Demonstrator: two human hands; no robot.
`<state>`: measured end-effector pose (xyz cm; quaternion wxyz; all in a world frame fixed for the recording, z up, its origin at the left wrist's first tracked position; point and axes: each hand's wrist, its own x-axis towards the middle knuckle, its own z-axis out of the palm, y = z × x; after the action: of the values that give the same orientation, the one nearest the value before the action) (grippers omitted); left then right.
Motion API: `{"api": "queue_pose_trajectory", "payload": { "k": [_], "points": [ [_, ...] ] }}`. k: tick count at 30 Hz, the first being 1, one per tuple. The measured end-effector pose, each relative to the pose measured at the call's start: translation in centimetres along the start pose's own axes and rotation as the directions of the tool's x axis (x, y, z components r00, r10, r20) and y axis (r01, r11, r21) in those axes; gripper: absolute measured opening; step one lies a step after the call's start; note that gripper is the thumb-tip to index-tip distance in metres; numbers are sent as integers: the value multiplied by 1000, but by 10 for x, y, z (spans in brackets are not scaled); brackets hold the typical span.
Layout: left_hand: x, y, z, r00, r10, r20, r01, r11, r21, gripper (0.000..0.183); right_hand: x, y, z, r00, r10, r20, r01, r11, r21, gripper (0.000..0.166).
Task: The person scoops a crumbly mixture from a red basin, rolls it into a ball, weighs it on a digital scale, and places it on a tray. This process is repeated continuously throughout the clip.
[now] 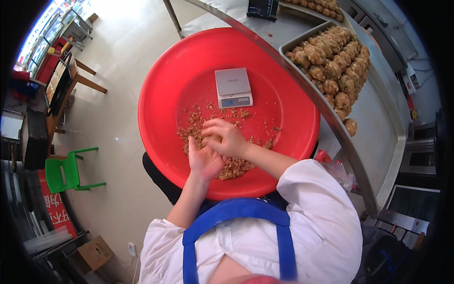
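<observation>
My left hand (pixel 206 158) is palm up over a large red plastic basin (pixel 159 88), its thumb raised. My right hand (pixel 227 137) curves over it, and a lump of brown crumbly filling (pixel 214 137) shows partly between the two; the fingers hide most of it. Loose crumbly filling (pixel 236 168) lies in the basin below and around the hands. Beyond them, a white digital kitchen scale (pixel 233 85) rests on the basin's floor with crumbs near its front edge.
At the right, a metal tray (pixel 294 44) heaped with filling balls (pixel 331 69) stands on a metal table, whose edge overhangs the basin. A phone (pixel 262 9) stands behind. On the left are a green plastic chair (pixel 65 174), a wooden stand (pixel 71 78) and a cardboard box (pixel 94 254).
</observation>
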<state>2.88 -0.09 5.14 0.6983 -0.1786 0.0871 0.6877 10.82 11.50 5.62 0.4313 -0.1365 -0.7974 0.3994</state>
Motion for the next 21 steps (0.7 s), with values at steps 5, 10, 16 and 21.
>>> {"api": "queue_pose_trajectory", "payload": {
  "k": [5, 10, 16, 21],
  "points": [
    [10, -1, -14, 974, 24, -227, 49, 949, 311, 93, 25, 82, 6, 901, 257, 350, -146, 938, -313, 43],
    [10, -32, 7, 981, 12, -195, 176, 372, 911, 69, 68, 205, -8, 956, 259, -137, -293, 876, -384, 32],
    [25, -69, 5, 887, -420, -193, -395, -905, 157, 54, 67, 132, -30, 926, 266, 268, -82, 834, -546, 29],
    [61, -71, -67, 851, -337, -403, -366, -931, 6, 33, -5, 41, -61, 639, 325, 698, 277, 749, -602, 14]
  ]
}}
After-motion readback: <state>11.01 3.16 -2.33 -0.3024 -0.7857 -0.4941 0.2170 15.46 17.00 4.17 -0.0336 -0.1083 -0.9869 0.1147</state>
